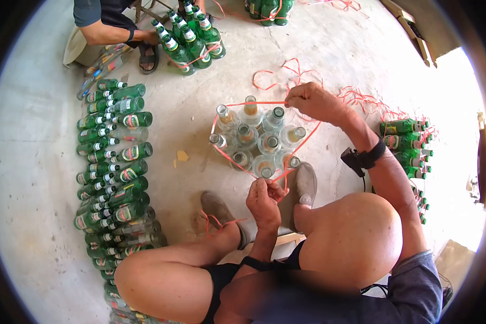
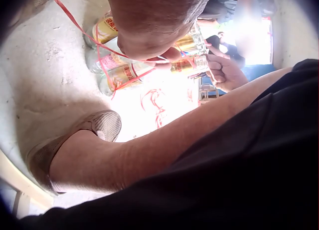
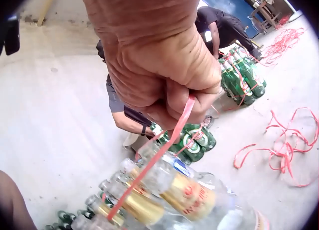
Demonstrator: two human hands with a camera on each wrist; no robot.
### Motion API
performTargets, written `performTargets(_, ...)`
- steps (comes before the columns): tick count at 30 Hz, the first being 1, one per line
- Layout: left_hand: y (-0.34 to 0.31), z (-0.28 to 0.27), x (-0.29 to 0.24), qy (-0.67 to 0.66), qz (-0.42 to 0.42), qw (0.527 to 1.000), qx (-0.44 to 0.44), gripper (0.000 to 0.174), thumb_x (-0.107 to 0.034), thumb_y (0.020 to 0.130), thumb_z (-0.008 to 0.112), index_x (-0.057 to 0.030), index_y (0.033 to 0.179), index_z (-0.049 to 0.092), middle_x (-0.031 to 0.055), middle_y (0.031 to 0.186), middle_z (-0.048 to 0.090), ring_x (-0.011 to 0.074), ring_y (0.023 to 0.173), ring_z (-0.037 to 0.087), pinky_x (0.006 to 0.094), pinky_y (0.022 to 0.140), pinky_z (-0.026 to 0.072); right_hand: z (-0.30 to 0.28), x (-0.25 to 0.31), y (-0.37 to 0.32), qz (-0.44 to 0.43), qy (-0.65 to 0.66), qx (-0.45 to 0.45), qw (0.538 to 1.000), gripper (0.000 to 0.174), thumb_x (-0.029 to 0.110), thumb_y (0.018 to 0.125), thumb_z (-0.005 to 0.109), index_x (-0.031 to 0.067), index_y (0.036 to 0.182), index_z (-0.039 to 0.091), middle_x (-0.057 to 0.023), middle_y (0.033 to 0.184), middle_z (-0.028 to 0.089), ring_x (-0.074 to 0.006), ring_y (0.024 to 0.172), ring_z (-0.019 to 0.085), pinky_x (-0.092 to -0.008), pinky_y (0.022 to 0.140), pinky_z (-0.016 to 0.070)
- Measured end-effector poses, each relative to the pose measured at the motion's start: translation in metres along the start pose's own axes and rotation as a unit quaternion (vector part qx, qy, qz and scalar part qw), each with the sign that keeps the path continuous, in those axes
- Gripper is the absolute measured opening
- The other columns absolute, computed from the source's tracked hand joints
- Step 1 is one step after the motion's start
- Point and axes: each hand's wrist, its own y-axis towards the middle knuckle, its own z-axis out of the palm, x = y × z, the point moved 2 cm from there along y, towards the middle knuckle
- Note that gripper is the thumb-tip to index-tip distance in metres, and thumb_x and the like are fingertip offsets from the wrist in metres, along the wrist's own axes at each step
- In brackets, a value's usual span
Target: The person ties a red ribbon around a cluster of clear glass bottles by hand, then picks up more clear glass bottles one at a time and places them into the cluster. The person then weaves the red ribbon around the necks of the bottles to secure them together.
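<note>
Clear glass bottles (image 1: 247, 135), several of them, stand upright in a tight cluster on the floor before my feet. A red plastic strap (image 1: 270, 102) loops around the cluster at about neck height. At the cluster's far right, my right hand (image 1: 319, 103) pinches the strap and pulls it taut; in the right wrist view the strap (image 3: 159, 154) runs from its curled fingers down across the bottle necks. My left hand (image 1: 263, 204) pinches the strap at the near side, close to the nearest bottle. Gold labels (image 3: 189, 195) show on some bottles.
Green bottles (image 1: 129, 121) lie stacked in a long row at left, more (image 1: 399, 141) at right. Another person's arm (image 1: 110, 33) reaches to a strapped bundle of green bottles (image 1: 186, 40). Loose red strap (image 1: 356, 97) tangles on the floor. My shoe (image 1: 306, 183) is beside the cluster.
</note>
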Motion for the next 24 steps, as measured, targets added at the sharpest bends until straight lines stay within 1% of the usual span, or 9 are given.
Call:
performTargets(2,0.000,0.000,0.000,0.000,-0.001,1.000,0.001,0.030,-0.030,0.114,0.051,-0.0047,0.101,0.060,0.0063,0.083,0.065,0.0176,0.065,0.064,0.0453,0.072,0.0647,0.007,-0.011,0.003,-0.016,0.017,-0.037,0.999,0.022,0.014,0.098,0.062,-0.0022,0.098,0.077,-0.0120,0.084,0.076,-0.0155,0.078,0.069,-0.0358,0.075,0.0567)
performTargets(4,-0.001,0.002,-0.002,-0.014,-0.001,1.000,-0.001,0.030,-0.030,0.114,0.051,-0.0050,0.102,0.060,0.0062,0.083,0.065,0.0175,0.065,0.064,0.0455,0.072,0.0647,0.013,-0.014,0.008,-0.005,0.040,-0.051,0.998,0.021,0.013,0.099,0.063,-0.0024,0.098,0.077,-0.0104,0.082,0.075,-0.0144,0.077,0.068,-0.0357,0.074,0.0565)
performTargets(6,-0.002,0.005,-0.004,-0.020,-0.003,1.000,-0.012,0.030,-0.026,0.114,0.050,-0.0033,0.098,0.060,0.0068,0.081,0.064,0.0168,0.064,0.063,0.0437,0.071,0.0654,0.017,-0.016,0.012,0.010,0.057,-0.071,0.996,0.021,0.014,0.099,0.064,-0.0027,0.099,0.077,-0.0086,0.081,0.075,-0.0131,0.076,0.066,-0.0356,0.073,0.0560)
performTargets(9,-0.002,0.006,-0.002,-0.022,-0.006,1.000,-0.020,0.030,-0.025,0.114,0.051,-0.0026,0.097,0.060,0.0069,0.079,0.063,0.0164,0.064,0.063,0.0429,0.071,0.0658,0.021,-0.012,0.015,-0.028,0.138,-0.113,0.984,0.023,0.017,0.099,0.066,-0.0039,0.099,0.077,-0.0052,0.079,0.072,-0.0103,0.074,0.062,-0.0341,0.069,0.0541)
performTargets(12,-0.002,0.004,0.001,-0.026,-0.005,0.999,-0.020,0.030,-0.025,0.114,0.051,-0.0029,0.097,0.060,0.0068,0.079,0.063,0.0163,0.064,0.063,0.0432,0.070,0.0658,0.023,-0.021,0.022,0.033,0.106,-0.115,0.987,0.026,0.019,0.099,0.068,-0.0052,0.099,0.077,-0.0028,0.077,0.069,-0.0087,0.073,0.059,-0.0322,0.067,0.0523)
performTargets(15,-0.002,0.002,0.002,-0.028,-0.006,0.999,-0.019,0.030,-0.025,0.114,0.050,-0.0030,0.097,0.060,0.0066,0.079,0.062,0.0162,0.064,0.063,0.0432,0.069,0.0657,0.023,-0.036,0.023,0.101,0.058,-0.036,0.993,0.027,0.019,0.102,0.066,-0.0061,0.107,0.076,-0.0067,0.093,0.075,-0.0128,0.088,0.066,-0.0319,0.082,0.0540)
performTargets(18,0.001,-0.001,0.007,-0.023,-0.002,1.000,-0.009,0.030,-0.029,0.114,0.050,-0.0046,0.099,0.061,0.0061,0.082,0.064,0.0170,0.063,0.063,0.0460,0.069,0.0654,0.033,-0.046,0.021,0.024,0.106,-0.105,0.989,0.027,0.022,0.098,0.069,-0.0031,0.100,0.078,0.0007,0.075,0.066,-0.0077,0.070,0.057,-0.0306,0.063,0.0500)
performTargets(21,0.001,-0.002,0.010,-0.019,-0.003,1.000,-0.006,0.031,-0.030,0.114,0.050,-0.0054,0.100,0.061,0.0061,0.083,0.065,0.0177,0.063,0.063,0.0473,0.069,0.0651,0.017,-0.008,0.015,0.094,0.180,-0.058,0.977,0.026,0.024,0.099,0.069,-0.0004,0.102,0.079,0.0021,0.075,0.064,-0.0073,0.068,0.055,-0.0298,0.061,0.0482)
performTargets(24,0.001,-0.001,0.009,-0.027,-0.006,1.000,-0.007,0.031,-0.030,0.114,0.051,-0.0053,0.100,0.061,0.0065,0.082,0.065,0.0184,0.062,0.063,0.0472,0.068,0.0648,0.016,0.011,0.018,0.120,0.160,-0.022,0.980,0.026,0.024,0.099,0.068,0.0007,0.104,0.079,0.0017,0.075,0.064,-0.0071,0.068,0.055,-0.0291,0.060,0.0472)
